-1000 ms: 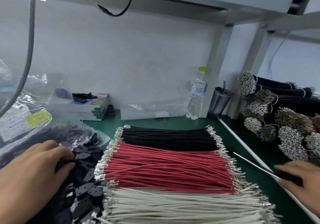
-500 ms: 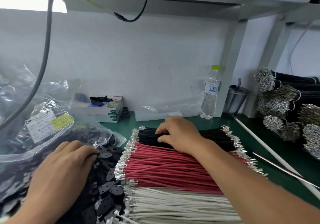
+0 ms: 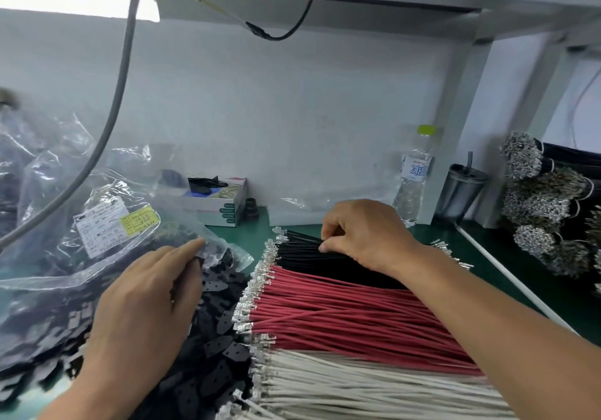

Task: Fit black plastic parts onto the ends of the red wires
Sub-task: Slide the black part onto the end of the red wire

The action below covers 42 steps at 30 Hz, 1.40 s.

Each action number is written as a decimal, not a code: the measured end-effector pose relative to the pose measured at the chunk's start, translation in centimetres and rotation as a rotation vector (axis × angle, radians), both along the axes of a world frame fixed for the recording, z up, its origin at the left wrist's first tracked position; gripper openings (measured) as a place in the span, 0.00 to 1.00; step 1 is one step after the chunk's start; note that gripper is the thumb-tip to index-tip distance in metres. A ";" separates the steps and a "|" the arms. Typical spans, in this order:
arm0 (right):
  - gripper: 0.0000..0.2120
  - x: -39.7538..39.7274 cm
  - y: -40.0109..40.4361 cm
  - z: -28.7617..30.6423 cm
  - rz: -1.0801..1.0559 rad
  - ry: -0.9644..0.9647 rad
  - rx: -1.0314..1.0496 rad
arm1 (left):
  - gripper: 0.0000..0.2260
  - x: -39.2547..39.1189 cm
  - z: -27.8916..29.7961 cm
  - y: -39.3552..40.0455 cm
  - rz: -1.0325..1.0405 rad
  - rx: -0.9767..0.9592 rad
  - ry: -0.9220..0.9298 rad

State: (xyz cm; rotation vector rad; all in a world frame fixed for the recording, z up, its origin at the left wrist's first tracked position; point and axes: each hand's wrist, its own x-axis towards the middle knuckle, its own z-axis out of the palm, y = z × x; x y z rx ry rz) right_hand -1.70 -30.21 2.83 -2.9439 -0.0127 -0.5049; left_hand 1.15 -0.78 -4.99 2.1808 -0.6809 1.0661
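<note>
Bag label (image 3: 110,226) is too blurry to read. Right hand (image 3: 364,234) has slid back onto the black wires (image 3: 302,253), pinching some; left hand (image 3: 146,305) pinches a black plastic part (image 3: 199,260), and the red wires (image 3: 341,315) lie in between.

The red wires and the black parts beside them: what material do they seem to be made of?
Red wires: matte red plastic or rubber insulation, apparently, with shiny silver metal terminals crimped on the ends. Black parts: likely thin matte plastic, flat with punched holes.

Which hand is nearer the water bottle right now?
Right. The right hand rests on the black wires just front-left of the water bottle; the left hand is far left, over the black plastic parts.
</note>
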 end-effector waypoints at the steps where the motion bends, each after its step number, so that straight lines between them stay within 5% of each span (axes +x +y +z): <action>1: 0.07 0.1 -0.1 0.2 -0.013 0.008 0.045 | 0.14 -0.2 0.0 -0.1 -0.013 -0.022 0.034; 4: 0.10 0.4 -0.5 0.9 -0.049 0.006 0.186 | 0.20 -0.8 0.3 -0.2 -0.094 -0.150 0.144; 12: 0.08 0.5 -0.6 1.4 -0.003 -0.029 0.241 | 0.16 -1.6 0.8 -0.4 -0.127 -0.249 0.266; 20: 0.12 -4.2 0.9 4.5 0.056 -0.547 0.052 | 0.14 -1.1 0.6 -0.5 -0.253 -0.429 0.245; 26: 0.09 -9.7 5.0 -2.0 0.167 -0.542 -0.054 | 0.14 -1.6 0.6 -1.2 -0.479 -0.662 0.418; 33: 0.07 -10.7 4.6 -3.2 0.173 -0.556 0.122 | 0.21 -2.9 1.4 -1.8 -0.579 -0.677 0.605; 42: 0.11 -10.9 6.2 -2.6 0.230 -0.615 0.207 | 0.12 -5.5 3.1 -2.5 -0.660 -0.604 0.645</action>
